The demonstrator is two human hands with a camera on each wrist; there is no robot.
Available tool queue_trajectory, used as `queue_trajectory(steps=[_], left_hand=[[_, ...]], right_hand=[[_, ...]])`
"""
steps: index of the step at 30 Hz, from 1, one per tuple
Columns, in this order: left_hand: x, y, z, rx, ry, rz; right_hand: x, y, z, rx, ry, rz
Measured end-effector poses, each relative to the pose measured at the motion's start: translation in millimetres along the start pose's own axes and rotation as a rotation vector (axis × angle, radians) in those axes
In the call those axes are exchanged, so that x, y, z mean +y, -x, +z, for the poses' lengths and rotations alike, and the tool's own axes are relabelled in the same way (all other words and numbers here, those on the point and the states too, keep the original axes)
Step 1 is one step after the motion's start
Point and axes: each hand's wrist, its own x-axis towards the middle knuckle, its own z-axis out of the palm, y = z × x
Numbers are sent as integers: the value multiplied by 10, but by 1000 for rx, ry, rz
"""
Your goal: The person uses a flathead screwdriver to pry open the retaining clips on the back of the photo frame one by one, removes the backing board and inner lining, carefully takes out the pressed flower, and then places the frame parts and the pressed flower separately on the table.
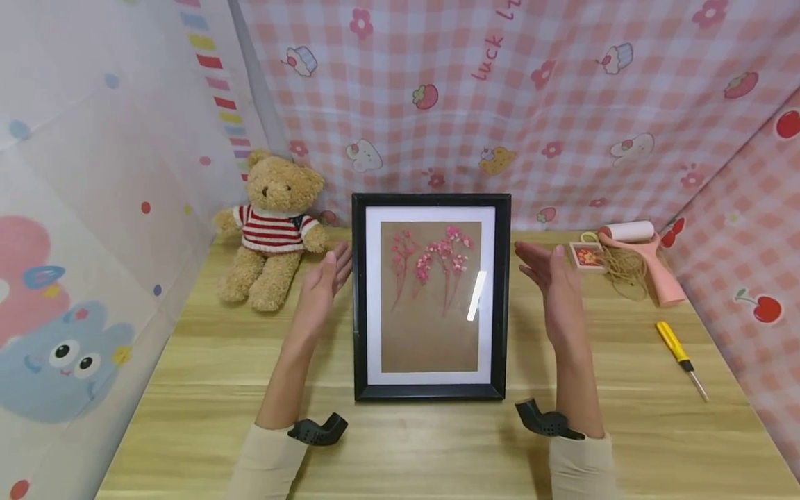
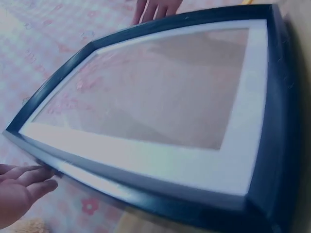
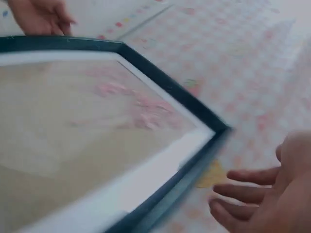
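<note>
A black picture frame [image 1: 431, 394] stands on the wooden table in the head view, with a white mat and pink dried flowers [image 1: 445, 253] on a brown backing behind its glossy front. My left hand [image 1: 323, 283] is beside the frame's left edge, fingers extended; whether the fingertips touch it I cannot tell. On the other side my right hand [image 1: 555, 288] is held a small gap away from the right edge, its fingers fairly straight and holding nothing. The right wrist view shows that hand [image 3: 272, 191] apart from the frame's corner [image 3: 221, 130].
A teddy bear [image 1: 275, 229] in a striped sweater sits at the back left. At the back right lie a pink tool [image 1: 664, 274] with a white roll [image 1: 630, 231], twine [image 1: 625, 271] and a small box [image 1: 587, 257]. A yellow-handled screwdriver [image 1: 673, 342] rests near the right edge.
</note>
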Motion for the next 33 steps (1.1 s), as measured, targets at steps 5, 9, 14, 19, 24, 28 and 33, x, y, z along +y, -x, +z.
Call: queue_trajectory(steps=[5,9,14,19,24,28,33], left_hand=[[-50,4,53,8,130,-92],[-53,19,51,9,167,-116],[-38,-7,86,-26,165,-163],[-56,-23,156,-22,209,-212],[-91,0,203,14,267,-231],[-91,16,222,2,258,-229],[-67,22,246,4,257,-229]], right_hand=[[124,-49,178,-53,-123,176],[204,-60,262,-47,-226,334],[253,-42,354,-40,-312,426],[249,-34,408,-87,-289,441],[249,-40,438,-55,-164,456],[251,-42,453,-10,-120,443],[235,-40,478,37,-77,420]])
